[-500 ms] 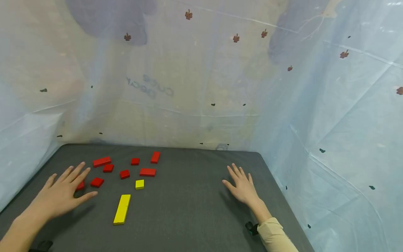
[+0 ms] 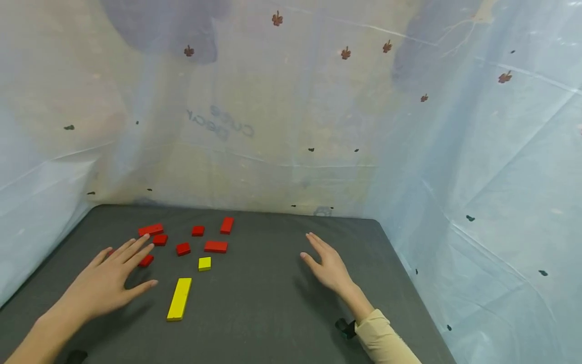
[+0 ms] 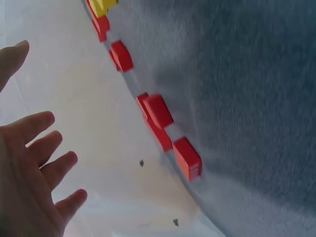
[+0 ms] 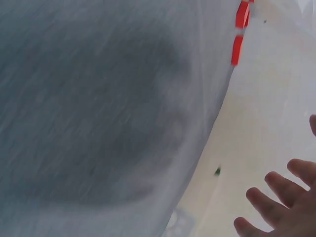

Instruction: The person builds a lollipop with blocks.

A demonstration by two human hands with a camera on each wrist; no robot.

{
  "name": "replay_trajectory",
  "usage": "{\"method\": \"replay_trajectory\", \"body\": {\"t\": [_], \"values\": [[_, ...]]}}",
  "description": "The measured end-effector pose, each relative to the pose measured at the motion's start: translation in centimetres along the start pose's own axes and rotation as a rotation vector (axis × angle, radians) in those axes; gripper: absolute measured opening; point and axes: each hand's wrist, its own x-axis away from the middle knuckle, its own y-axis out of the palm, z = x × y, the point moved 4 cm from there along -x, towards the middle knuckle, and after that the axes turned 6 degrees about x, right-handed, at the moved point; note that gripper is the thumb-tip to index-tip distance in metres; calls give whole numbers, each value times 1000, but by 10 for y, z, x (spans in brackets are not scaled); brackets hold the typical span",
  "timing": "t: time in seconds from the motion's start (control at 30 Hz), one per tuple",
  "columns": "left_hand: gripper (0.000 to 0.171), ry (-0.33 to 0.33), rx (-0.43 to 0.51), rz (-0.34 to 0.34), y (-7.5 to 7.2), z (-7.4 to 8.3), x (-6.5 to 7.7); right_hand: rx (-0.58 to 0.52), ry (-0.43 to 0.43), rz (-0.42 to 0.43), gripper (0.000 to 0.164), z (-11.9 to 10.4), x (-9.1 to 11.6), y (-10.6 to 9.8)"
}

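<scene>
My left hand (image 2: 104, 285), fingers spread and holding nothing, hovers above the table's left side. It partly hides some red blocks in the head view, among them a small red block (image 2: 146, 261) by its fingers. Right of its thumb lies a long yellow block (image 2: 179, 299), with a small yellow block (image 2: 204, 264) farther back. In the left wrist view several red blocks (image 3: 187, 159) lie beyond the spread fingers (image 3: 59, 170). Over the right half of the table, my right hand (image 2: 331, 269) is raised with straight fingers and nothing in it.
More red blocks lie toward the back left, including a flat red block (image 2: 215, 246) and an upright-looking one (image 2: 227, 225). The dark grey table (image 2: 263, 303) ends at a pale plastic sheet (image 2: 282, 126) behind. Another sheet side (image 2: 491, 202) hangs along the right.
My right hand has moved left, its fingers closer together. The left hand has shifted right, now covering more of the red blocks. The head view has shifted slightly.
</scene>
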Motion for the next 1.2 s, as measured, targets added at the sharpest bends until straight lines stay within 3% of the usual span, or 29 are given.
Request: {"method": "replay_trajectory", "body": {"t": [0.3,0.53,0.67,0.8,1.0,1.2], "values": [[86,95,33,23,5,24,5,-72,-99,7,54,-44,-16,25],[87,125,85,-51,17,36,8,-114,-193,-53,52,-79,-26,50],[88,192,86,-59,23,42,10,-130,-232,-105,52,-95,-32,68],[87,234,85,-62,31,44,11,-149,-254,-155,52,-107,-39,87],[88,224,109,-171,44,43,9,-132,-296,-216,54,-125,-51,110],[89,239,118,-201,49,40,7,-71,-335,-268,54,-145,-64,129]]}}
